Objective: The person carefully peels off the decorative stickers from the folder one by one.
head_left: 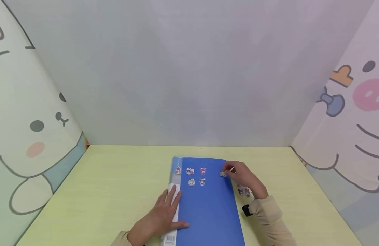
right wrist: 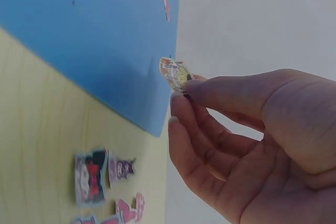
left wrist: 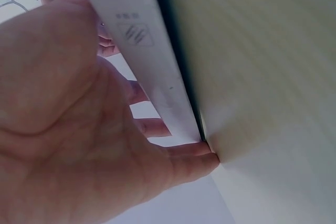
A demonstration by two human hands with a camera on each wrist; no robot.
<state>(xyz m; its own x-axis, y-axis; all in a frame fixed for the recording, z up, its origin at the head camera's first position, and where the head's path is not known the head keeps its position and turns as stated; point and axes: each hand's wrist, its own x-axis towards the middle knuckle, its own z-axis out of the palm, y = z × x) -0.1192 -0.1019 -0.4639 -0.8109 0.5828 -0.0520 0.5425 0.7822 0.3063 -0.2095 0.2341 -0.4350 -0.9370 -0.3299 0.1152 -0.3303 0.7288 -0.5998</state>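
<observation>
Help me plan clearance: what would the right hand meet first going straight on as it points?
Probably the blue folder, just past the sticker that the right hand pinches; depth is unclear, so the sticker may or may not be touching it.

1. Back wall (head_left: 189, 75): smooth, pale grey, tinged lilac toward the upper right.
2. Left wall (head_left: 11, 85): printed with a large white cartoon animal (head_left: 26, 106), dark-eyed and pink-cheeked.
3. Right wall (head_left: 324, 143): printed with a pale cartoon pig (head_left: 366, 119), pink-snouted, near a blue bow (head_left: 335, 104).
4. Tabletop (head_left: 115, 177): pale yellow, faintly grained, meeting the back wall along a straight line.
5. Light: soft, diffuse.
</observation>
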